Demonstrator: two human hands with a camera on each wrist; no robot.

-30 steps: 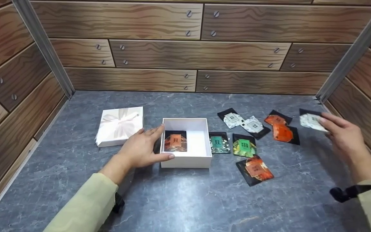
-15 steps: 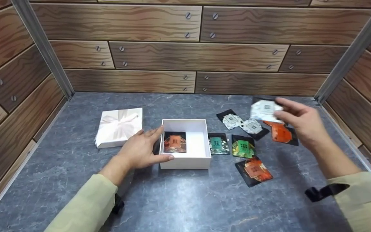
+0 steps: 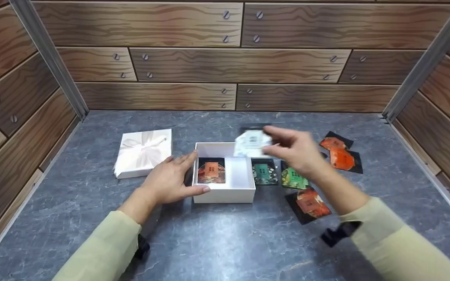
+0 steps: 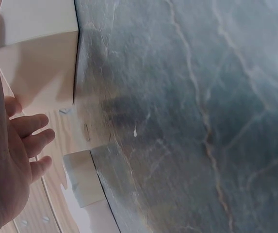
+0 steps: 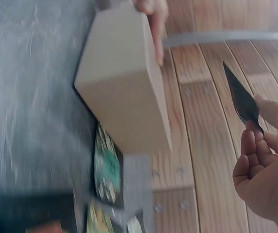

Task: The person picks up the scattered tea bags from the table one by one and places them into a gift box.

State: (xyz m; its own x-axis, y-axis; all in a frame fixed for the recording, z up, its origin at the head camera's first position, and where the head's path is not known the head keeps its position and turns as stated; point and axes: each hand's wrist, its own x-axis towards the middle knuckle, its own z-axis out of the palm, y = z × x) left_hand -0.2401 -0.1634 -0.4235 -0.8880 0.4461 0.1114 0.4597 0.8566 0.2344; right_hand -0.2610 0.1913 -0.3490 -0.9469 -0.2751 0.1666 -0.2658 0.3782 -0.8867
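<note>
In the head view, my right hand (image 3: 297,150) pinches a black sachet with a white label (image 3: 253,142) at its right edge, above the back right corner of the open white box (image 3: 225,196). Seen from the right wrist, that sachet (image 5: 243,99) is edge-on between thumb and fingers. My left hand (image 3: 172,179) rests against the box's left side, fingers extended along the wall and thumb at the front rim. Inside the box, on the left, lies a sachet with an orange-brown label (image 3: 211,171); the white floor shows to its right.
A white lid with a ribbon bow (image 3: 143,152) lies left of the box. To the right are a teal sachet (image 3: 264,171), a green one (image 3: 293,177), a red-orange one (image 3: 309,205) and two overlapping orange ones (image 3: 344,158). Wood-patterned walls (image 3: 186,64) enclose the table.
My right hand has carried the white-labelled sachet leftward from the far right to over the box, now hiding the two white-labelled sachets on the table. My left hand stays at the box.
</note>
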